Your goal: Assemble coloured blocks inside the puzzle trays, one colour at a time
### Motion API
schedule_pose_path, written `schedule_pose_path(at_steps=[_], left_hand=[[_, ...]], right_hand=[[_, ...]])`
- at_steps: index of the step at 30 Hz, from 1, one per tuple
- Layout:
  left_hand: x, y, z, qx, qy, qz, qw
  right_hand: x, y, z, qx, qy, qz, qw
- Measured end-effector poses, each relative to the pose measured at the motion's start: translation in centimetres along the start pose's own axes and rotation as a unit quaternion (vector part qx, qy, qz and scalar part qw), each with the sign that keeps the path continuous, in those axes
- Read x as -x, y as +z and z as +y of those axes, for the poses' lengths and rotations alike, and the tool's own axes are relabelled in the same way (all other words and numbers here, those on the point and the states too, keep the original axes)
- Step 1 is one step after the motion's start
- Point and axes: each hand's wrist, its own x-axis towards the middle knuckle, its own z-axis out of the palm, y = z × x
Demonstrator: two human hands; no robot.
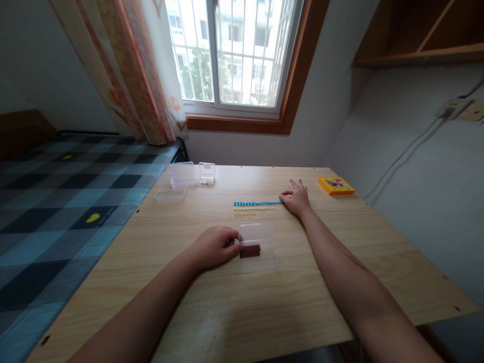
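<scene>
My left hand (216,246) rests on the wooden table (212,307) with its fingers curled against the left edge of a small clear plastic box (260,262). A dark brown block (250,250) lies in that box beside my fingertips. My right hand (296,197) lies farther back with its fingers stretched out, the thumb touching the right end of a row of small blue pieces (257,203). A shorter row of small yellow pieces (249,210) runs just in front of the blue one.
Clear plastic boxes (177,180) and a smaller one (206,172) stand at the table's back left. A yellow flat box (336,185) lies at the back right. A bed with a checked cover (71,201) borders the left side. A window and curtain are behind.
</scene>
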Motion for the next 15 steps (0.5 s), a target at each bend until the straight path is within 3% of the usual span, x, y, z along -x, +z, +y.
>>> schedule_pose_path(at_steps=[8, 12, 15], left_hand=[[-0.1, 0.0, 0.0, -0.001, 0.004, -0.001, 1.0], [-0.1, 0.1, 0.0, -0.009, 0.003, 0.0, 1.0], [-0.1, 0.0, 0.0, -0.008, 0.002, -0.002, 1.0]], right_hand=[[0.2, -2.4, -1.8, 0.006, -0.016, 0.043, 0.999], [0.6, -5.6, -3.9, 0.008, -0.082, 0.109, 0.991], [2.5, -8.7, -6.2, 0.004, -0.143, 0.15, 0.978]])
